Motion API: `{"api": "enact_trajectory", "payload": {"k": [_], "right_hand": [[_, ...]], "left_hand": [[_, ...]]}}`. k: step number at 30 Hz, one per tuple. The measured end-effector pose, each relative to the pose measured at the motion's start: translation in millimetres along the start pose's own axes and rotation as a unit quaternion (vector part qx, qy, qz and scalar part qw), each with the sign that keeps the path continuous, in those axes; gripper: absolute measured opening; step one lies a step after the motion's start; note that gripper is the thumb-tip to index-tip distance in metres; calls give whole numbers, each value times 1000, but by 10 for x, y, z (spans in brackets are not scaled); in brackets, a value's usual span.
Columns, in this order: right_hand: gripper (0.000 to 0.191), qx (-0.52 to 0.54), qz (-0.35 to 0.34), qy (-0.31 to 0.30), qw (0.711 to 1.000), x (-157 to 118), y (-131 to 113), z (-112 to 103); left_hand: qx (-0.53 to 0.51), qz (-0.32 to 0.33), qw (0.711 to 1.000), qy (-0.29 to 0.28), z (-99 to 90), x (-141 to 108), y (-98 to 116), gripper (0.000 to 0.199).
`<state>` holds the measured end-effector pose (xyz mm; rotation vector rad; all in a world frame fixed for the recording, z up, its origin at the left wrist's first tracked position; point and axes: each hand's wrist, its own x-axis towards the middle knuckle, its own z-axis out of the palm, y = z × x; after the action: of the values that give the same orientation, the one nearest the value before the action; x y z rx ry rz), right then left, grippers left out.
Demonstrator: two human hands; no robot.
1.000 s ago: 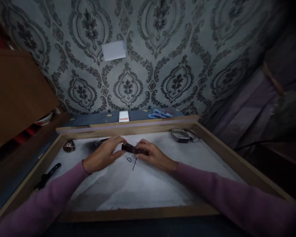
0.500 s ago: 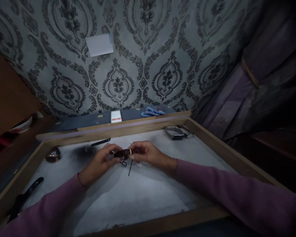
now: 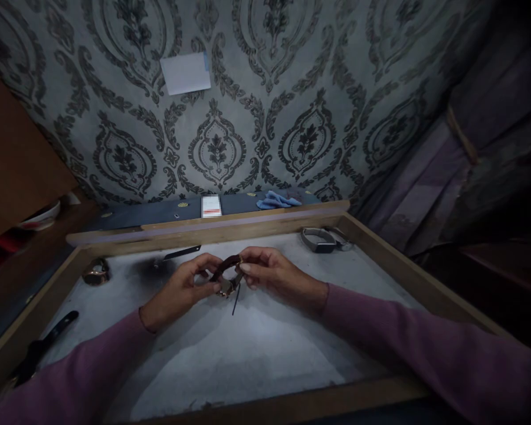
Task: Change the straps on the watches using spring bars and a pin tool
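Between my two hands is a wristwatch (image 3: 228,264) with a dark brown strap, curved into a loop above the white tray floor. My left hand (image 3: 193,278) pinches the loop's left side, close to the metal case. Fingers of my right hand (image 3: 268,270) are closed on the strap's right side, by the buckle end. A thin dark stick-like piece (image 3: 236,301) points down just below the watch; whether it touches the watch I cannot tell. Part of the strap is hidden behind my fingers.
A wooden-framed tray (image 3: 248,223) surrounds my hands. Inside it lie a gold-toned watch (image 3: 96,273), a black-strapped watch (image 3: 48,342), a black strap piece (image 3: 182,252) and a grey-banded watch (image 3: 319,240). Behind the rim are a phone (image 3: 211,206) and a blue cloth (image 3: 278,199).
The watch has been turned, so its strap now shows as an open loop with the case lower down. Both hands keep hold of it. The camera view has shifted slightly.
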<state>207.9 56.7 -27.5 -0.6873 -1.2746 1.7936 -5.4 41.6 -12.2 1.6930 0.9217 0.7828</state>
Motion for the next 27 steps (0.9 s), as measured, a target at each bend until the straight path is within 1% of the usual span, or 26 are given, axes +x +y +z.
{"api": "enact_trajectory", "payload": {"k": [3, 5, 7, 10, 12, 15, 17, 18, 20, 22, 24, 27], "right_hand": [[31, 44, 12, 13, 999, 1, 5, 4], [31, 42, 13, 10, 999, 3, 13, -1], [33, 5, 11, 0, 1000, 1, 12, -8], [36, -113, -12, -24, 993, -18, -14, -6], [33, -221, -57, -38, 973, -41, -40, 4], [26, -371, -144, -35, 917, -74, -63, 15], [24, -429, -192, -30, 882, -83, -61, 11], [23, -446, -209, -29, 870, -84, -56, 7], [22, -467, -224, -30, 855, -81, -45, 0], [22, -469, -220, -32, 855, -80, -35, 1], [21, -459, -211, -38, 862, -87, -27, 15], [18, -437, -201, -47, 875, -109, -12, 49]], "left_hand": [[-32, -12, 999, 8, -8, 6, -3, 29], [-40, -20, 999, 11, -16, 10, -10, 28], [-33, -22, 999, 11, -18, 11, -10, 26], [9, -8, 1000, 17, 2, -2, 7, 22], [42, 4, 999, 21, 28, -19, 27, 19], [68, 13, 997, 22, 59, -42, 51, 16], [68, 17, 997, 25, 66, -49, 60, 15], [60, 15, 998, 24, 64, -50, 63, 16], [24, -1, 1000, 12, 54, -47, 70, 18], [-32, -25, 999, -4, 41, -42, 77, 21], [-83, -46, 995, -17, 33, -39, 78, 22], [-131, -73, 988, -22, 36, -36, 67, 21]]}}
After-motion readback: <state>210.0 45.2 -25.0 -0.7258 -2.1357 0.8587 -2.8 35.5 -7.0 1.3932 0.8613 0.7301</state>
